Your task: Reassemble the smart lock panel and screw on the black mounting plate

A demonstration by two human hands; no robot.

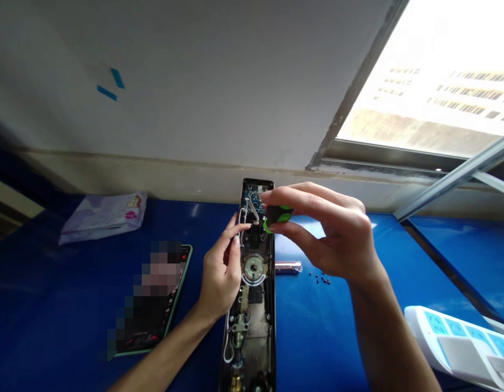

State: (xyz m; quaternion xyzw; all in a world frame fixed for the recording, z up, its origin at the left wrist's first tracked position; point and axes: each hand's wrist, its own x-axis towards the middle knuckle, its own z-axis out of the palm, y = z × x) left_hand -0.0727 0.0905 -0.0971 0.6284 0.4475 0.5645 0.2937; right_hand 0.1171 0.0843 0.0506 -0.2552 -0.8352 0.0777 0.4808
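Though apart, right fingers point(297, 199) around tool point(281, 214)

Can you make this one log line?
left hand: at open device | right hand: holds green tool over device | small bits: on table

Left hand point(220, 269) touches an opened device point(258, 321), right hand point(339, 234) grips a green-black handle point(282, 214).

Cannot see the end of the long black metal housing point(258, 320), cut off at the bottom, nor all of the stubby black-and-green handle point(282, 214), partly covered by the right hand point(333, 228). Cannot read the green-edged black phone point(149, 310), largely pixelated, nor identify the tiny dark pieces point(326, 281). Cannot follow the white-and-blue plastic power strip point(416, 322) past the right edge.
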